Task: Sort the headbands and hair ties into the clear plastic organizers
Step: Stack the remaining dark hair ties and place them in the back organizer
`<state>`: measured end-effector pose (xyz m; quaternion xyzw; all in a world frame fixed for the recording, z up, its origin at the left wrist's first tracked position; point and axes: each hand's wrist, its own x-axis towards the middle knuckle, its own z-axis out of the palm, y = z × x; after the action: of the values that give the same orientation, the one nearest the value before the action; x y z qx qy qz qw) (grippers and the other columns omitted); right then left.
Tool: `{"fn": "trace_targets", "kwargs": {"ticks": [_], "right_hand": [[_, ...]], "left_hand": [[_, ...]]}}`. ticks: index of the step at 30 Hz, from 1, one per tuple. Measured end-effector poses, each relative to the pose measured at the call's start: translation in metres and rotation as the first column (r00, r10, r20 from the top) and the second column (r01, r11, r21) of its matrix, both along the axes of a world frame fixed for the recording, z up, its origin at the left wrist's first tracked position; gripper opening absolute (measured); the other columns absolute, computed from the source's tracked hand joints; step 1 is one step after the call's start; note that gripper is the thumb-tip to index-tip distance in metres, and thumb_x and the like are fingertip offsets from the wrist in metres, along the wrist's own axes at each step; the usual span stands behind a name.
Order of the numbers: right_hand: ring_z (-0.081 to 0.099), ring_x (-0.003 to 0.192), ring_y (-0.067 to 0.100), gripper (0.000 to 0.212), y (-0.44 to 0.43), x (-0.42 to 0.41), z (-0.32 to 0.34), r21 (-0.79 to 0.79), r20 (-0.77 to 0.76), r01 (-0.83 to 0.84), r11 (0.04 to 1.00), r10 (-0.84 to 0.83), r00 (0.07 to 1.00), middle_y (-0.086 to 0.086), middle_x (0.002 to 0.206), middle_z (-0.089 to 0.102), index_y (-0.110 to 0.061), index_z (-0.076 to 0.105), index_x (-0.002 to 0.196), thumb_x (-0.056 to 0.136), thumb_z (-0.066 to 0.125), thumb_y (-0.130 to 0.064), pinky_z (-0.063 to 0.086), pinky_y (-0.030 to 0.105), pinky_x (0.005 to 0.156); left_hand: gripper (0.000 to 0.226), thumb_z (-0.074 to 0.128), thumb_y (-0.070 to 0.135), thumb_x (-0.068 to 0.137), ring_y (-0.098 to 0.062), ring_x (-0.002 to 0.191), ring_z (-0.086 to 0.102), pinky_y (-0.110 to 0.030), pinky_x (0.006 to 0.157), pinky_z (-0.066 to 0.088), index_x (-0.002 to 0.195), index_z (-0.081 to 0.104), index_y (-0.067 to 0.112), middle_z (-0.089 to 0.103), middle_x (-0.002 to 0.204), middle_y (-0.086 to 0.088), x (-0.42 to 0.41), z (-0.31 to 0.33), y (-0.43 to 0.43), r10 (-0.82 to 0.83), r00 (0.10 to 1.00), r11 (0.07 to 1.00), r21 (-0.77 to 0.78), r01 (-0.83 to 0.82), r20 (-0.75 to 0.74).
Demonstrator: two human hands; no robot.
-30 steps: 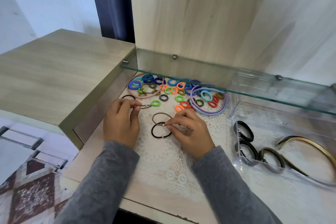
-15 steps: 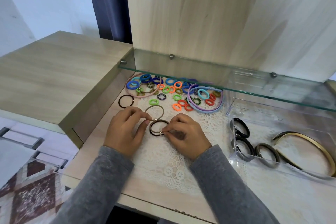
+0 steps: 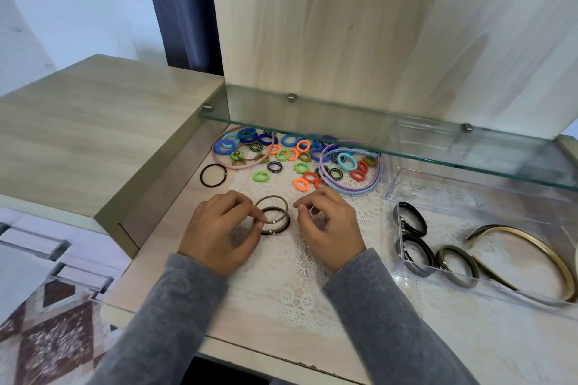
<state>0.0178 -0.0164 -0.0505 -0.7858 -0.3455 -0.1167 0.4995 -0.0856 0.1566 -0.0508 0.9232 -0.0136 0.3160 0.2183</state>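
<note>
A lone black hair tie [image 3: 201, 176] lies up and to the left of the grip, just beside the pink headband [image 3: 237, 167], which rings several small ties further back under the glass shelf [image 3: 375, 134]. The left hand [image 3: 219, 228], in a grey sleeve, pinches the left edge of a stack of three thin hair ties [image 3: 273, 221] between thumb and forefinger; the tan, brown and black loops overlap one another flat on the lace doily [image 3: 291, 275], directly between the two hands. Just right of the grip, the right hand [image 3: 328, 228] hovers with fingers loosely curled, close to the stack but apart from it, with nothing visible in its grasp. Behind the grip, loose coloured hair ties [image 3: 256, 177] in green, orange, blue and red are scattered across the table, some inside the lilac and blue headbands [image 3: 352, 191]. Well to the right of the grip stands a clear plastic organizer [image 3: 453, 222] holding dark hair ties [image 3: 422, 221] at its left end and a gold headband [image 3: 531, 238] further right.
</note>
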Motion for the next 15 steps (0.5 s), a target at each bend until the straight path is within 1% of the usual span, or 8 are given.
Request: {"fn": "trace_targets", "kwargs": {"ticks": [6, 10, 15], "right_hand": [[0.054, 0.078, 0.005, 0.013, -0.0004, 0.0009, -0.0003, 0.003, -0.003, 0.036, 0.999, -0.036, 0.999, -0.002, 0.084, 0.06, -0.007, 0.07, 0.082, 0.083, 0.058, -0.012, 0.047, 0.021, 0.073], [0.054, 0.077, 0.004, 0.012, 0.0, 0.0017, -0.0009, 0.014, 0.011, 0.037, 0.999, -0.037, 0.999, -0.001, 0.083, 0.06, -0.006, 0.069, 0.08, 0.082, 0.059, -0.011, 0.047, 0.021, 0.073], [0.053, 0.078, 0.004, 0.012, 0.0, 0.0018, -0.0021, 0.011, 0.004, 0.032, 0.999, -0.032, 0.999, -0.002, 0.084, 0.06, -0.007, 0.069, 0.081, 0.083, 0.058, -0.011, 0.046, 0.018, 0.072]], "left_hand": [[0.012, 0.057, 0.03, 0.077, -0.012, 0.08, 0.054, -0.032, 0.067, 0.042, 0.081, 0.068, 0.027, 0.057, 0.088, 0.012, -0.0015, 0.0004, -0.001, 0.024, 0.998, 1.0, 0.005, -0.023, -0.066], [0.013, 0.056, 0.032, 0.076, -0.011, 0.081, 0.053, -0.029, 0.068, 0.036, 0.081, 0.067, 0.03, 0.057, 0.088, 0.014, -0.0019, 0.0004, -0.0014, 0.035, 0.994, 0.999, 0.011, -0.034, -0.106], [0.015, 0.054, 0.035, 0.074, -0.011, 0.082, 0.053, -0.029, 0.069, 0.036, 0.082, 0.066, 0.033, 0.056, 0.088, 0.017, -0.003, 0.0007, -0.0025, 0.061, 0.987, 0.998, 0.002, -0.062, -0.148]]}}
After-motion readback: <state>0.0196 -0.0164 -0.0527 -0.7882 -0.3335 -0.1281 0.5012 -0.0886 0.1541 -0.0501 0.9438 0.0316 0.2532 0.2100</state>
